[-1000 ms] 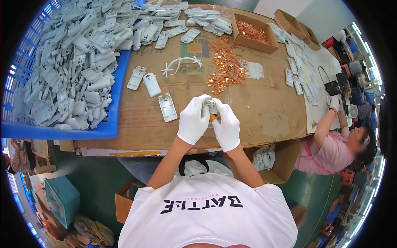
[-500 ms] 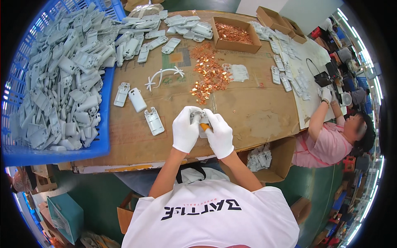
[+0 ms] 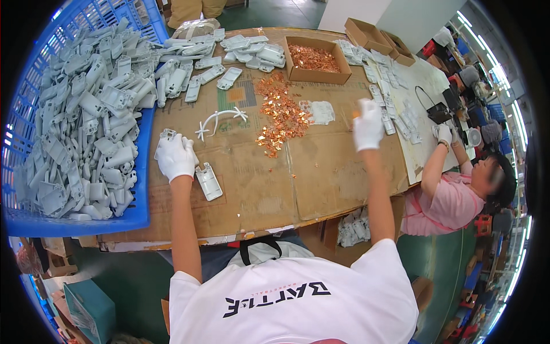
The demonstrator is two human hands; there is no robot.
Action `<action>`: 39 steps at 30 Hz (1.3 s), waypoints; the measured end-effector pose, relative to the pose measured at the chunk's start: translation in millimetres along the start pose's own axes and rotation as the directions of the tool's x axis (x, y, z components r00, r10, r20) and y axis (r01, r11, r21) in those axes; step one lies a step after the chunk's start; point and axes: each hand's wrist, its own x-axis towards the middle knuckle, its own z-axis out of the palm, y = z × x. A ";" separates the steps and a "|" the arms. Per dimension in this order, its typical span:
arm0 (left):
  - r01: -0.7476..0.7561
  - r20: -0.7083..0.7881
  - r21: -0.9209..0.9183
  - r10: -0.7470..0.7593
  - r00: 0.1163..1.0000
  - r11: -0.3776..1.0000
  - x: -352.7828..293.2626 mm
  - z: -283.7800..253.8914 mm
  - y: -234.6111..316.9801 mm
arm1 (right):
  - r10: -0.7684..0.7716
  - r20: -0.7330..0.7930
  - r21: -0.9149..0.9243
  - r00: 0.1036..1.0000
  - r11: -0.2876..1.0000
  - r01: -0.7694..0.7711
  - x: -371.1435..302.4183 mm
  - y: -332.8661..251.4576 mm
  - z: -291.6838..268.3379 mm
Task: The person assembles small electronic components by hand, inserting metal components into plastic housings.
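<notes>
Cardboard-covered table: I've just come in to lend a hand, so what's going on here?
The person's white-gloved left hand is on a white plastic casing near the blue crate, which is heaped with more. The right hand, blurred, is over the right side of the table, something orange at its fingers. Loose copper-coloured pieces lie mid-table, and a cardboard box beyond them holds more.

At right, a person [image 3: 440, 195] in pink, near a red stool [image 3: 484, 225]. Lower left, a teal bin [image 3: 89, 307] on green floor [image 3: 435, 252]. Behind, cartons [image 3: 366, 42] beside a pale pillar [image 3: 366, 14].
</notes>
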 end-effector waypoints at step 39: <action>0.091 0.159 -0.934 0.176 0.971 0.345 -85.0 -5.2 9.8 | -0.049 0.336 0.551 0.940 0.820 -0.154 -51.5 -108.2 -6.1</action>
